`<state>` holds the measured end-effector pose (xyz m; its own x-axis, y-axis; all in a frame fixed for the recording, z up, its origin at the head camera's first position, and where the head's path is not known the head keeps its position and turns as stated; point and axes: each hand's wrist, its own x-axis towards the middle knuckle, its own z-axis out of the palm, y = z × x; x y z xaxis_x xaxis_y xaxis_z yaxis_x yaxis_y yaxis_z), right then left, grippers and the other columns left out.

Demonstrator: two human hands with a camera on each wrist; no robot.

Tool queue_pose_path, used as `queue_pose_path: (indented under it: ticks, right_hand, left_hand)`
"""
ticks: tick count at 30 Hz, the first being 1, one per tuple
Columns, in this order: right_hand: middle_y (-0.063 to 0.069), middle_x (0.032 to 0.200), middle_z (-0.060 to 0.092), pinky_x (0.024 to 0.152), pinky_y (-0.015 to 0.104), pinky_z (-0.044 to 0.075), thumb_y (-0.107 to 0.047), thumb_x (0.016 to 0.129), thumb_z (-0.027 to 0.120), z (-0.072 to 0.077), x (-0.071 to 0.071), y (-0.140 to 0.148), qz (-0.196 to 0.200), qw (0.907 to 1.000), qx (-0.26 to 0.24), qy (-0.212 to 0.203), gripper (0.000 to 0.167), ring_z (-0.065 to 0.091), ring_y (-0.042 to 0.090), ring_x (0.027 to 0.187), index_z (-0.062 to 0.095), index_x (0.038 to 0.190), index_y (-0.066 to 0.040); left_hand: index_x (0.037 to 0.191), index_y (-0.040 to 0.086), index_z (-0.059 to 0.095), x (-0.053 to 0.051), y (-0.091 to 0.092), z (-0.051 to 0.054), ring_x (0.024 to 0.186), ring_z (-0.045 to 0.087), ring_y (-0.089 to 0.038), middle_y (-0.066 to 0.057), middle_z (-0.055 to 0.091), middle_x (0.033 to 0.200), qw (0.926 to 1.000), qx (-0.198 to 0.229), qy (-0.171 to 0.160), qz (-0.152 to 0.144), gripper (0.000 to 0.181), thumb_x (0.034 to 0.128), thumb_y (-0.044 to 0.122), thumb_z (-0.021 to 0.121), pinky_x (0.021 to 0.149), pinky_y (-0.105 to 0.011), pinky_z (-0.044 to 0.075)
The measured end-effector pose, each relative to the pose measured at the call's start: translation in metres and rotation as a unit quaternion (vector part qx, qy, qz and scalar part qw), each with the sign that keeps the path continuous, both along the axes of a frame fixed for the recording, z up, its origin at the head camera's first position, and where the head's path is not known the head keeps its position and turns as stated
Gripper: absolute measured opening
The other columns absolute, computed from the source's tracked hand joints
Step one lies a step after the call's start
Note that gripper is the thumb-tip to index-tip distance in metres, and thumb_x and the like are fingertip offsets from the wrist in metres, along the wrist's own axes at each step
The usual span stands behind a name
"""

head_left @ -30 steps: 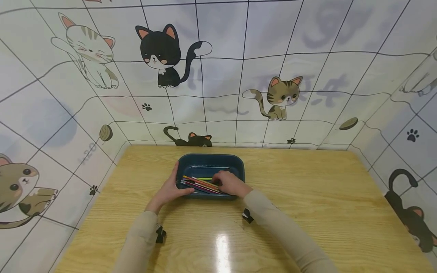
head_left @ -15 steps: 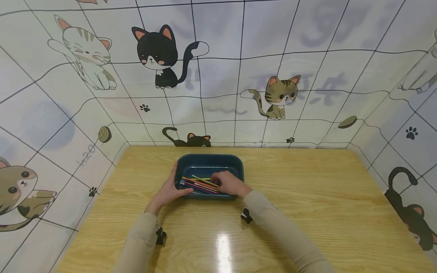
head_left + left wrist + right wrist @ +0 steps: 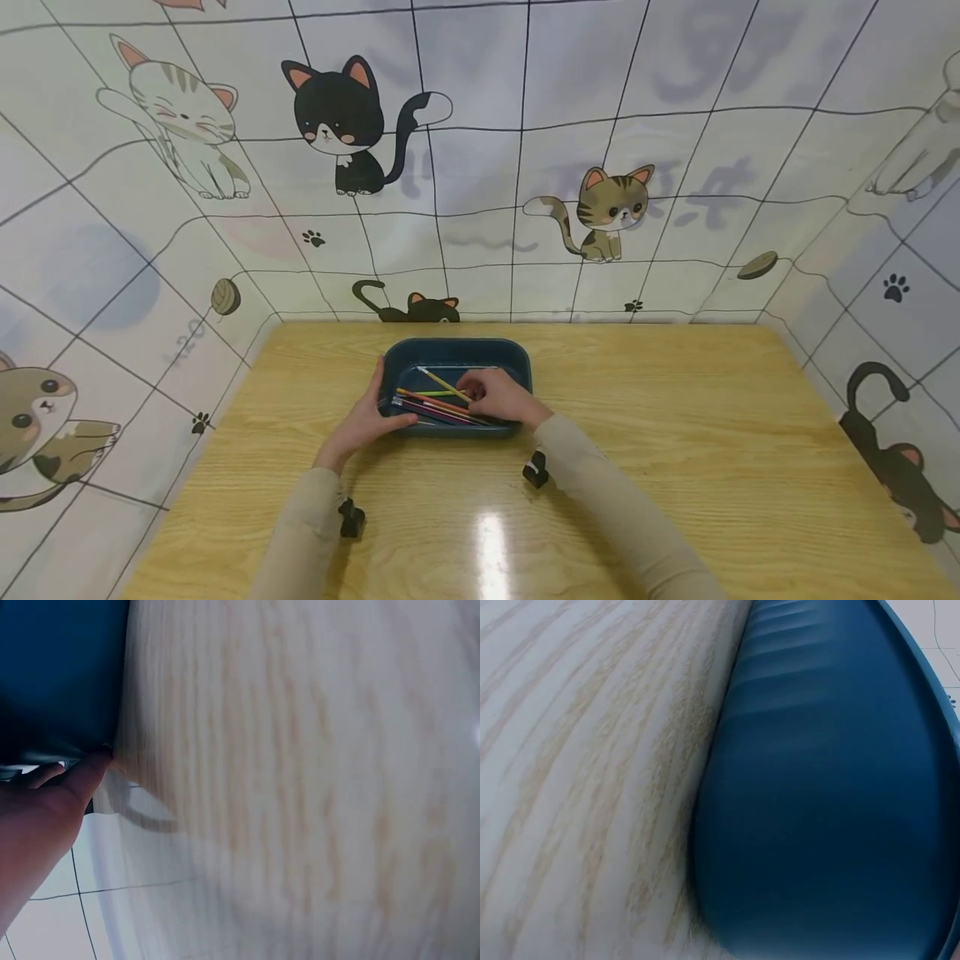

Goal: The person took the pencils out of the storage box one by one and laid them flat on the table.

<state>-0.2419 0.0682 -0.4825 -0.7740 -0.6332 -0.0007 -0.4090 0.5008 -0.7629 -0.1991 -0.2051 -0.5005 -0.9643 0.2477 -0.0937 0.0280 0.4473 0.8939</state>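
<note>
A dark blue plastic box (image 3: 454, 432) stands on the table with several pencils (image 3: 435, 407) lying inside. My left hand (image 3: 362, 423) holds the box at its left end, thumb across the near rim and fingers along the left side. In the left wrist view, fingers (image 3: 88, 774) touch the box's outer wall. Reaching over the right part of the box, my right hand (image 3: 501, 395) pinches a yellow pencil (image 3: 446, 385). That pencil slants, its far left end raised above the others. The right wrist view shows only the box's outer side (image 3: 817, 795), not the fingers.
The light wood table (image 3: 660, 433) extends to both sides and in front of the box. Walls covered with a cat-print sheet (image 3: 480, 167) rise behind and at both sides. A small black device (image 3: 351, 518) sits at the left wrist, another device (image 3: 536, 470) at the right.
The yellow pencil in my right hand has risen out of the pile and swung away from the other pencils. My left hand stays on the box.
</note>
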Motion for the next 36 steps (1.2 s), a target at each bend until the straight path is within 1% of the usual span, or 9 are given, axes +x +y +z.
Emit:
queue_pose_path:
  ticks: [4, 9, 15, 20, 23, 28, 30, 32, 36]
  right_hand:
    - [0.002, 0.095, 0.064, 0.074, 0.030, 0.049, 0.001, 0.084, 0.067, 0.000, -0.001, 0.002, -0.010, 0.9997, -0.021, -0.007, 0.031, 0.059, 0.014, 0.083, 0.065, 0.115, -0.004]
    - [0.003, 0.095, 0.064, 0.074, 0.031, 0.049, 0.000, 0.084, 0.065, 0.004, 0.000, 0.004, -0.035, 0.9976, -0.059, -0.006, 0.032, 0.059, 0.015, 0.084, 0.064, 0.116, -0.005]
    - [0.012, 0.099, 0.064, 0.069, 0.032, 0.048, 0.000, 0.086, 0.063, 0.014, 0.004, 0.011, -0.057, 0.9931, -0.102, -0.002, 0.035, 0.059, 0.017, 0.081, 0.062, 0.120, -0.005]
    - [0.018, 0.103, 0.063, 0.068, 0.033, 0.048, 0.001, 0.088, 0.062, 0.020, 0.008, 0.020, -0.071, 0.9893, -0.128, -0.003, 0.035, 0.059, 0.019, 0.080, 0.059, 0.123, -0.003]
    - [0.019, 0.103, 0.063, 0.068, 0.033, 0.048, 0.001, 0.089, 0.061, 0.021, 0.008, 0.027, -0.076, 0.9882, -0.133, 0.003, 0.036, 0.058, 0.020, 0.079, 0.058, 0.125, -0.003]
    - [0.014, 0.101, 0.063, 0.068, 0.033, 0.047, 0.000, 0.087, 0.062, 0.025, 0.013, 0.040, -0.091, 0.9864, -0.137, 0.009, 0.038, 0.057, 0.021, 0.080, 0.058, 0.125, -0.002]
    - [0.014, 0.101, 0.062, 0.069, 0.033, 0.047, 0.000, 0.087, 0.062, 0.027, 0.015, 0.046, -0.097, 0.9849, -0.144, 0.008, 0.039, 0.057, 0.021, 0.081, 0.058, 0.125, -0.001]
    - [0.017, 0.102, 0.062, 0.069, 0.034, 0.047, 0.002, 0.087, 0.062, 0.026, 0.016, 0.051, -0.100, 0.9839, -0.148, 0.009, 0.039, 0.057, 0.022, 0.082, 0.057, 0.125, 0.000]
    - [0.015, 0.102, 0.062, 0.069, 0.034, 0.047, 0.003, 0.087, 0.061, 0.025, 0.017, 0.063, -0.119, 0.9826, -0.142, 0.003, 0.040, 0.057, 0.022, 0.082, 0.057, 0.126, -0.002]
  left_hand:
    - [0.155, 0.023, -0.010, -0.002, -0.003, -0.003, 0.144, -0.002, -0.036, -0.011, -0.008, 0.160, 0.9997, 0.022, 0.001, -0.008, 0.118, 0.0800, 0.026, 0.081, 0.112, -0.056, 0.008]
    - [0.156, 0.022, -0.006, -0.002, -0.004, -0.004, 0.144, -0.002, -0.038, -0.013, -0.006, 0.160, 0.9990, 0.044, 0.000, -0.008, 0.116, 0.0794, 0.022, 0.081, 0.111, -0.059, 0.007]
    - [0.157, 0.021, -0.003, -0.002, -0.002, -0.004, 0.143, 0.002, -0.040, -0.016, -0.001, 0.160, 0.9990, 0.044, -0.002, -0.002, 0.116, 0.0784, 0.023, 0.082, 0.110, -0.060, 0.008]
    - [0.156, 0.024, -0.004, -0.002, -0.002, -0.005, 0.143, 0.002, -0.040, -0.015, -0.001, 0.160, 0.9995, 0.032, -0.002, 0.002, 0.116, 0.0785, 0.025, 0.082, 0.110, -0.059, 0.008]
    - [0.156, 0.025, -0.004, -0.002, -0.003, -0.006, 0.143, 0.003, -0.040, -0.015, -0.001, 0.160, 0.9995, 0.032, 0.000, 0.002, 0.116, 0.0788, 0.024, 0.082, 0.110, -0.059, 0.009]
    - [0.157, 0.022, -0.003, -0.001, -0.002, -0.004, 0.143, 0.004, -0.040, -0.016, 0.000, 0.160, 0.9995, 0.033, 0.000, -0.001, 0.115, 0.0789, 0.021, 0.082, 0.110, -0.059, 0.010]
    - [0.157, 0.020, -0.003, 0.000, -0.002, -0.004, 0.143, 0.004, -0.040, -0.016, -0.001, 0.160, 0.9996, 0.029, 0.004, -0.002, 0.115, 0.0791, 0.021, 0.082, 0.110, -0.059, 0.011]
    - [0.156, 0.020, -0.004, -0.001, -0.002, -0.004, 0.143, 0.004, -0.040, -0.016, -0.001, 0.160, 0.9997, 0.024, 0.010, -0.004, 0.115, 0.0795, 0.024, 0.081, 0.110, -0.059, 0.011]
    - [0.156, 0.018, -0.004, -0.002, -0.002, -0.005, 0.143, 0.003, -0.041, -0.017, -0.002, 0.160, 0.9994, 0.031, 0.014, -0.006, 0.115, 0.0796, 0.025, 0.081, 0.110, -0.060, 0.009]
